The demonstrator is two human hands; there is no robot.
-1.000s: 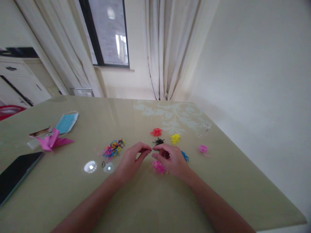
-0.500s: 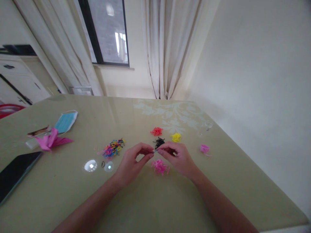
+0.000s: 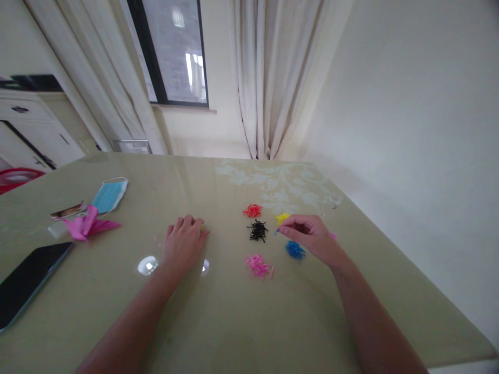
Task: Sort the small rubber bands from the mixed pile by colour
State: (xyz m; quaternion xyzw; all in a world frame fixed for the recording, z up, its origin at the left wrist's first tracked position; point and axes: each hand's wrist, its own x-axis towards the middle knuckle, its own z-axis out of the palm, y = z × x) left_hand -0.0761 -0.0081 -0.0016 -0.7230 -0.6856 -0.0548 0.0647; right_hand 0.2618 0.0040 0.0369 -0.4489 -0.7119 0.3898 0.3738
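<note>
My left hand (image 3: 184, 243) lies palm down over the pile of mixed-colour elastic bands, fingers a little apart, covering nearly all of it. A bit of yellow shows by its fingertips. My right hand (image 3: 307, 236) pinches a small blue elastic band (image 3: 276, 232) between thumb and forefinger. Below that hand sits a heap of blue bands (image 3: 295, 250); a yellow heap (image 3: 281, 218) is partly hidden behind its fingers. To its left are sorted heaps of black bands (image 3: 257, 230), red bands (image 3: 252, 210) and pink bands (image 3: 259, 266).
At the left of the table (image 3: 218, 322) lie a phone (image 3: 33, 280), a pink folded-paper bird (image 3: 88, 226) and a blue face mask (image 3: 110, 196). A pink item (image 3: 333, 236) peeks out beyond my right wrist. Light reflects off the glossy tabletop.
My hands have parted from their meeting point above the pink heap. The left went left onto the mixed pile; the right moved right with the blue band, uncovering the blue heap.
</note>
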